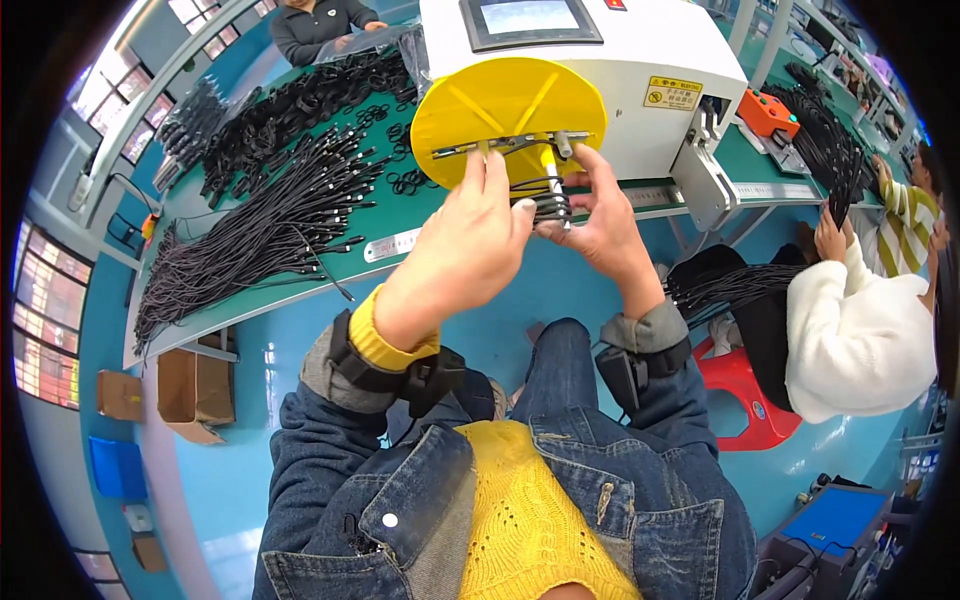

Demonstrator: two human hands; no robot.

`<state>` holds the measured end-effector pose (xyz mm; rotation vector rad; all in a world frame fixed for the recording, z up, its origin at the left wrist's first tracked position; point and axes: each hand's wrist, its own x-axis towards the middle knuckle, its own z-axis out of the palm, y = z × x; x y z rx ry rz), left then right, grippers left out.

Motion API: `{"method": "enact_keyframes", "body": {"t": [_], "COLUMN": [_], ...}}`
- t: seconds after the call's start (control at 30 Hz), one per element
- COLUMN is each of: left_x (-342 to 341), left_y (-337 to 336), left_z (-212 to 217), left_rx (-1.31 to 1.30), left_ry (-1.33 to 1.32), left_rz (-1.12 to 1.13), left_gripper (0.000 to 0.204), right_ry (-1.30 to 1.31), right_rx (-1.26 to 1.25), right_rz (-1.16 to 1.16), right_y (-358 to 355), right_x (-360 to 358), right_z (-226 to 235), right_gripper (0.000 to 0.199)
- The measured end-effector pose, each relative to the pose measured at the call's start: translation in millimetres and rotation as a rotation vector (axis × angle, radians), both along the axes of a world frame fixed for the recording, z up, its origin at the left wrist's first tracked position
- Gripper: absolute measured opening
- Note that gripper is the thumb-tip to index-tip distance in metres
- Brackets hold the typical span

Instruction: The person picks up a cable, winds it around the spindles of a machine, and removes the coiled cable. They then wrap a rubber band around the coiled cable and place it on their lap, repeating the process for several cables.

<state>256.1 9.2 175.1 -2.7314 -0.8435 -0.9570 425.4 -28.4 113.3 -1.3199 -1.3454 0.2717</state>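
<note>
A loose coil of black cable [545, 203] hangs around a pale post on the round yellow disc [470, 105] of a white machine [640, 125]. My left hand [462, 242] is at the coil's left side, its thumb against the turns and two fingers reaching up to the slotted bar [515, 143] across the disc. Its palm side and the coil's left end are hidden. My right hand [607, 222] grips the coil's right side, with thumb below and fingers curled behind and above. A strand of cable runs up to the bar.
Bundles of black cables [260, 205] cover the green table [345, 245] at left. A metal ruler [392, 245] lies along its edge. At right, a person in white [850, 330] handles cables near a red stool [745, 400]. Another person [325, 30] is across the table. Cardboard boxes [195, 390] stand at left.
</note>
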Motion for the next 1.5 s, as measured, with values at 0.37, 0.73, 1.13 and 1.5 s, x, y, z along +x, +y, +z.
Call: {"method": "enact_keyframes", "body": {"t": [0.37,0.73,1.13,1.5], "left_x": [-15.9,-12.9,0.1,-27.4], "left_y": [-9.2,25.5,9.8,-29.1], "left_z": [21.4,-2.7,-17.6,-24.7], "left_rx": [-0.508,-0.106,-0.152,-0.184], "left_ry": [0.279,0.132,0.015,0.023], "left_rz": [-0.045,-0.252,-0.198,-0.288], "left_gripper": [0.061,0.055,0.031,0.028], "right_ry": [0.076,0.239,-0.043,-0.207], "right_rx": [0.048,0.062,0.295,0.328], "right_rz": [0.241,0.373,-0.233,-0.264], "right_y": [6.5,9.2,1.8,-42.6], "right_x": [3.9,-3.4,-48.6,-66.6], "right_z": [-0.9,-11.2,-23.0,-22.6], "right_gripper": [0.107,0.091,0.036,0.033]}}
